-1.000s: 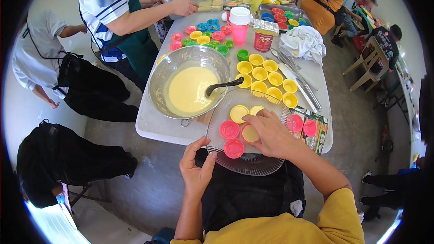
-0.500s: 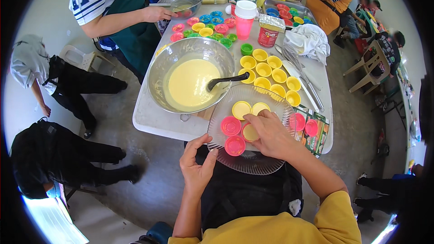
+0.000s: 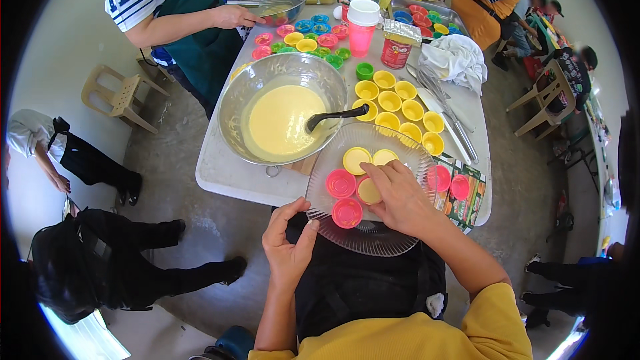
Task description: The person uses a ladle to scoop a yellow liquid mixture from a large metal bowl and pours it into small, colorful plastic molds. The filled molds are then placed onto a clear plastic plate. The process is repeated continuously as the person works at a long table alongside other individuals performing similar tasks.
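A clear ribbed plastic plate overhangs the table's near edge, above my lap. On it sit two yellow cups filled with pale batter, empty pink cups and a batter-filled pink cup. My right hand reaches over the plate, its fingers closed on that filled pink cup. At the plate's left rim is my left hand, thumb and fingers apart, fingertips at the rim. Beyond the plate stands a large steel bowl of pale yellow batter. A black ladle leans in it.
Several empty yellow cups stand right of the bowl. Two pink cups rest on a printed carton. Knives, a white cloth and a red can lie beyond. Across the table, a person in a green apron holds another bowl.
My hands and the cups on the plate stay almost still. At the left, people in dark trousers have moved, and a beige chair shows more fully. The far bowl has shifted slightly right.
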`<act>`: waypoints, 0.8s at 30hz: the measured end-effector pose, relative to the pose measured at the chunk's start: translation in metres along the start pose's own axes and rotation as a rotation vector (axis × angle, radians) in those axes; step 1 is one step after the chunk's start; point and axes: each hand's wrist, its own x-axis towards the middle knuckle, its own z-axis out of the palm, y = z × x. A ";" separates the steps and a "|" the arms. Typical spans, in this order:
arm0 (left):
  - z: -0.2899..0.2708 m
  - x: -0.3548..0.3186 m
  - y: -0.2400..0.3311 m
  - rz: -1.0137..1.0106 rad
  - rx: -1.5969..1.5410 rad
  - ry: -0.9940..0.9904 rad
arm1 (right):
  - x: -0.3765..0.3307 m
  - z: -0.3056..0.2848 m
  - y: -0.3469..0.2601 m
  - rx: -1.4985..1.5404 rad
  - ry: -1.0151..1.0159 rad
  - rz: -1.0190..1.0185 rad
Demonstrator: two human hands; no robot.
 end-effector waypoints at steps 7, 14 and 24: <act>-0.001 0.004 0.004 -0.003 0.005 0.001 | 0.006 0.001 0.002 0.001 0.086 0.005; 0.000 0.009 0.008 -0.018 -0.001 0.004 | 0.006 -0.003 0.003 0.031 0.091 0.025; 0.007 0.041 0.040 0.249 0.616 -0.193 | -0.016 -0.044 -0.001 0.090 0.346 0.267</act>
